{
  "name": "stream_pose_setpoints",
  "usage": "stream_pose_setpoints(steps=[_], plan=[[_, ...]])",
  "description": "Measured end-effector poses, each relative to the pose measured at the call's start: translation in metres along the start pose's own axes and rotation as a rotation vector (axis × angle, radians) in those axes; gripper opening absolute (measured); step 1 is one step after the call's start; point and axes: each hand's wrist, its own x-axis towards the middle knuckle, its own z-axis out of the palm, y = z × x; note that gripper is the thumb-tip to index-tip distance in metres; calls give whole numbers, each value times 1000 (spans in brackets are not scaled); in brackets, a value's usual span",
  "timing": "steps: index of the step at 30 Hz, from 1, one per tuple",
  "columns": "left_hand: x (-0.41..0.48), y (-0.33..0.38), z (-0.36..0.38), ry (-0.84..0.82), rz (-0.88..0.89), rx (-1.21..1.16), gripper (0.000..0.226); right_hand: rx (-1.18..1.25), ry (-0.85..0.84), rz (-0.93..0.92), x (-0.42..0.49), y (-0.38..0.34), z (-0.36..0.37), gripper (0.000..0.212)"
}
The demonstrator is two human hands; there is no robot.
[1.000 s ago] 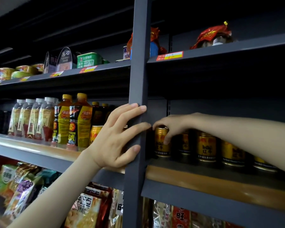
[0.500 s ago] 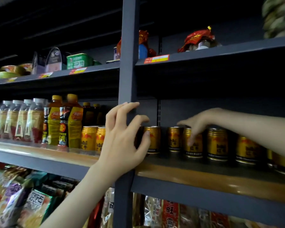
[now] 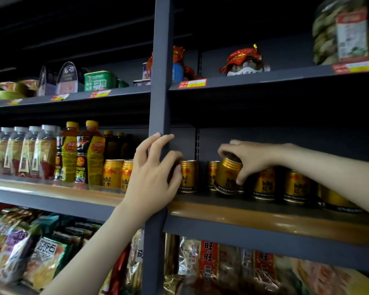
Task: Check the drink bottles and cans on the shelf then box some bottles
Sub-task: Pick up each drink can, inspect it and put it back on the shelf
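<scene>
Fingers and thumb of the right hand [image 3: 251, 158] curl over the top of a gold Red Bull can [image 3: 227, 179] and pinch it. The can is tipped out of line, its top leaning toward the viewer and its base low against the shelf [image 3: 243, 216]. Half a second ago this hand only rested its fingertips on an upright can in the row. The check has therefore gone from touching along the line to pulling one can forward for a closer look.

The left hand [image 3: 151, 177] stays where it was, fingers spread and wrapped loosely round the upright post [image 3: 160, 81], thumb just beside the nearest standing can [image 3: 188, 175]; it steadies the person and holds no drink.

Right of the tipped can, the other gold cans [image 3: 294, 186] stand upright. Left of the post stand two more cans [image 3: 115, 175], then the yellow-capped bottles [image 3: 92, 154] and the white-capped bottles [image 3: 19, 152], all untouched. Boxing probably lies some way off, and no box is in view.
</scene>
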Motion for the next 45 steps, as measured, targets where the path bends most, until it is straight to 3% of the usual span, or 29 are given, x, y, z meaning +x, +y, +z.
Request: stream_pose_setpoints(steps=[7,10,12,13,16,20,24,28,31,33,36,38,40,43,45], plan=[[-5,22,0,29,-40,19,38,277,507,40,-94,-30,-21,77],[-6,66,-20,-25,-73,-384,68,342,610,9,-143,-66,-23,76],[-9,90,-41,-134,-132,-820,83,336,605,-21,-169,-98,-18,77],[-15,96,-50,-180,-131,-927,87,334,587,-29,-180,-115,-12,78],[-50,92,-72,-313,-86,-934,86,365,511,-21,-200,-165,21,86],[-122,72,-99,-533,-141,-909,93,560,456,124,-208,-229,81,106],[-202,58,-133,-777,-325,-977,92,688,376,243,-219,-296,142,99],[-270,51,-172,-710,-510,-1248,74,873,307,273,-234,-352,184,91],[-312,47,-199,-683,-644,-1318,72,972,276,216,-244,-386,212,78],[-324,43,-215,-772,-715,-1306,70,1068,214,250,-247,-402,224,72],[-328,43,-235,-989,-996,-1277,67,1317,96,386,-251,-418,243,59],[-334,44,-239,-1066,-1361,-1357,69,1540,5,482,-257,-424,257,61],[-338,45,-239,-1119,-1761,-1482,70,1582,-100,491,-264,-429,269,76],[-344,51,-241,-991,-2198,-1609,45,1416,-231,377,-276,-439,284,97],[-347,59,-245,-861,-2346,-1707,42,1300,-226,361,-280,-445,288,106]])
